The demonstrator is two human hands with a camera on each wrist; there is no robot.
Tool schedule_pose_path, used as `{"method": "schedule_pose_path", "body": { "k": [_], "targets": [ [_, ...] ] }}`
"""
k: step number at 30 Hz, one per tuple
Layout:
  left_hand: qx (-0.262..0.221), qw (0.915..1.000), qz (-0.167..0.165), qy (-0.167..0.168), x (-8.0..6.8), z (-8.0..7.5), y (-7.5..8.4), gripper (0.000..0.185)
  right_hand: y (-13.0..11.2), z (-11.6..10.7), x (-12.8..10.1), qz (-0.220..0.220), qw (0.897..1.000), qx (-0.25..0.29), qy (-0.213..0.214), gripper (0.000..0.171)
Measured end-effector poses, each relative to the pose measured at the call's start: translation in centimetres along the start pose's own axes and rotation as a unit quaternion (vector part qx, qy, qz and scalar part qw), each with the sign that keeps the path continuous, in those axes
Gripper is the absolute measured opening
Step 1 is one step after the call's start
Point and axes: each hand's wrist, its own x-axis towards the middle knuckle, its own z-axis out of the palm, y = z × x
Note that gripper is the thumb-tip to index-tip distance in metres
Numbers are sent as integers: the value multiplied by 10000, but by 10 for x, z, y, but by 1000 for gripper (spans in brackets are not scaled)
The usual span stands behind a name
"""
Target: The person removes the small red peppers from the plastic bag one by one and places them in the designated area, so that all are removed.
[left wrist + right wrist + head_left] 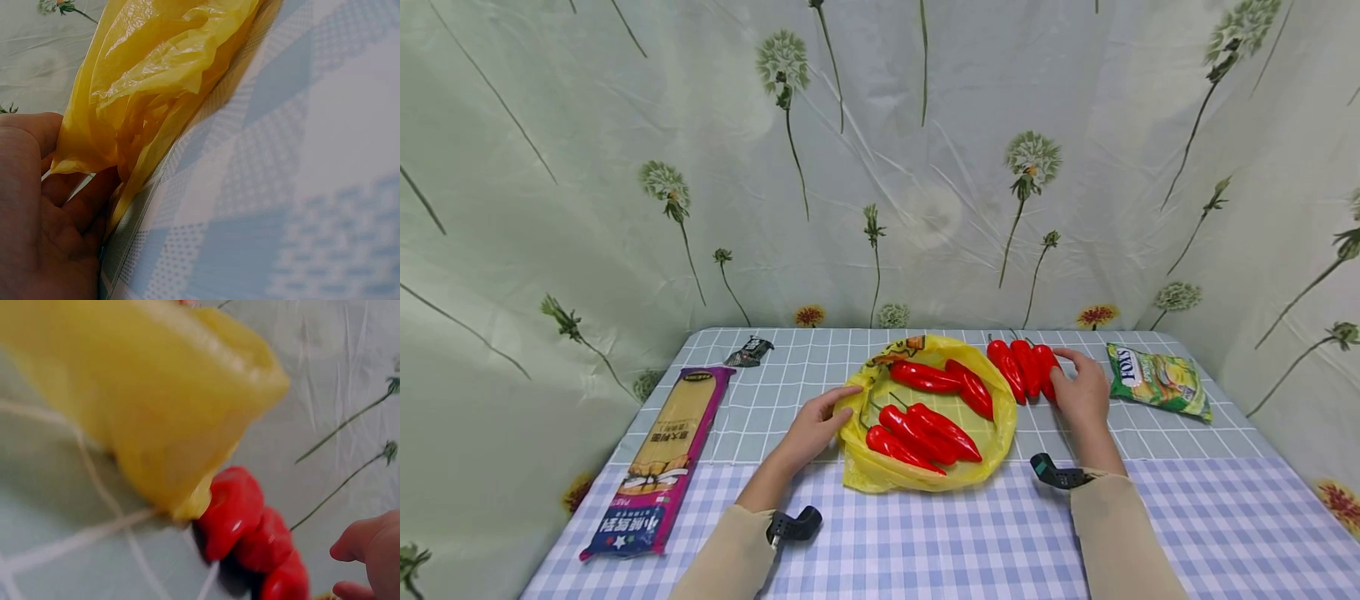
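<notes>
Here checked tablecloth [925, 533], dandelion curtain [625, 167] – left hand [808, 433] pinching yellow bag [880, 475], right hand [1081, 392] relaxed on peppers [1024, 367]

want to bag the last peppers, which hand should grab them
Right. The right hand already rests against the three peppers outside the bag, while the left hand holds the yellow bag rim.

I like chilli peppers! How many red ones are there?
8. Five red chilli peppers lie on the yellow plastic bag; three lie beside it by the right hand. Others may be hidden.
</notes>
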Motion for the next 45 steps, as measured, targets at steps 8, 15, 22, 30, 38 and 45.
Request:
{"method": "schedule_pose_path", "body": {
  "k": [8,15,22,30,38,45],
  "targets": [
    [-45,10000,82,-5,0,0,0,39,-27,-6,-7,-289,9994,148,-142,44],
    [-39,9999,98,6,0,0,1,39,-48,-14,-17,-610,9971,217,-409,42],
    [-58,9999,108,-8,0,1,2,40,-61,-16,-25,-997,9907,459,-799,46],
    [-40,9999,155,-5,0,1,2,40,-71,-16,-32,-975,9812,645,-1533,50],
    [-35,10000,93,-2,0,0,1,39,-77,-16,-36,-1007,9645,1181,-2137,47],
    [-74,9999,121,-18,-1,0,1,39,-79,-13,-39,-1363,9517,975,-2574,49]
  ]
}}
